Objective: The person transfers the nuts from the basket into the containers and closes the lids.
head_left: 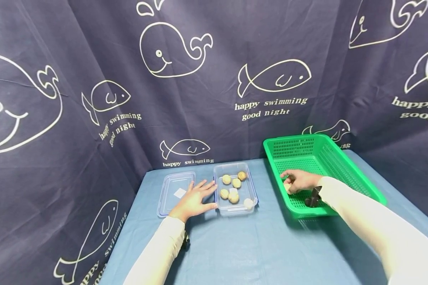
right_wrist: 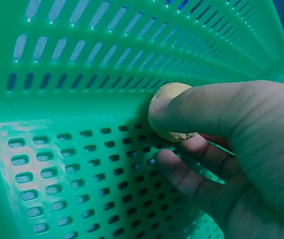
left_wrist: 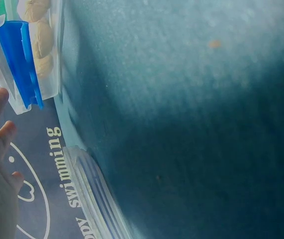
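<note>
In the head view my right hand [head_left: 301,181] reaches into the green basket [head_left: 354,170], near its left wall. Up close in the right wrist view, its thumb and fingers pinch a tan walnut [right_wrist: 170,90] just above the slotted floor. My left hand [head_left: 195,201] has its fingers spread at the left side of a clear plastic box [head_left: 235,210]; whether the fingertips touch the wall I cannot tell. Several walnuts [head_left: 233,196] lie loose in that box, and one paler round piece [head_left: 248,203] sits in its near right corner. A blue clip flap [left_wrist: 20,64] hangs at the box's side.
A clear lid [head_left: 167,198] with a white label lies flat to the left of the box, partly behind the left hand. Blue cloth [head_left: 249,245] covers the table. A dark printed curtain [head_left: 214,99] stands behind and at both sides.
</note>
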A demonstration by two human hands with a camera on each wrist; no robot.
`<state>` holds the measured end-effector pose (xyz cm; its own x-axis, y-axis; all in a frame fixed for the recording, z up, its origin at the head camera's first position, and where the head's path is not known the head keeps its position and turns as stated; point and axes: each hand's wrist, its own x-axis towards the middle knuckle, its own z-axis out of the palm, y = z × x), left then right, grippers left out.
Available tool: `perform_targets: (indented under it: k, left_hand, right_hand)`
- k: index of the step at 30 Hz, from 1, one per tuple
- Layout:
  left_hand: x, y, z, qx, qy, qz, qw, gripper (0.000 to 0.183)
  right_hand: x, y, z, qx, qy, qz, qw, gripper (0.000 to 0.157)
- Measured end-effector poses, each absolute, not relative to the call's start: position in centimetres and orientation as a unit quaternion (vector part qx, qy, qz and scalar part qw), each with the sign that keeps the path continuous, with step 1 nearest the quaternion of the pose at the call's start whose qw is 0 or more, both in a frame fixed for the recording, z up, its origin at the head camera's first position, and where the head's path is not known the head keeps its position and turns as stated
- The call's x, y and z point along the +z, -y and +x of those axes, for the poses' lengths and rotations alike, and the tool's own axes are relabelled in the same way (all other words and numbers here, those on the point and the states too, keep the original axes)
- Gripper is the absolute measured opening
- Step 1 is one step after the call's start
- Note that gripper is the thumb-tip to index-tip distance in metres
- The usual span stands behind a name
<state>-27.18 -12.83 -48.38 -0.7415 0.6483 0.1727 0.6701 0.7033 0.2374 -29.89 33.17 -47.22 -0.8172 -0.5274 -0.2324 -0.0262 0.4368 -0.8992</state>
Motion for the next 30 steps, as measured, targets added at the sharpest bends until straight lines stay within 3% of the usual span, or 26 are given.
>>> perform_targets:
  k: [11,30]
  left_hand:
    - [-47.8,12.8,-26.9,-0.135,0.921,-0.364,0.031,0.078]
    - [-47.6,12.9,-27.1,-0.127,0.922,-0.365,0.026,0.080]
  right_hand:
    - [-46.3,-33.0,-30.1,-0.508,-0.824,-0.199,0.156,0.072]
    - [-41.7,-30.0,-30.1,-0.542,-0.823,-0.166,0.025,0.064]
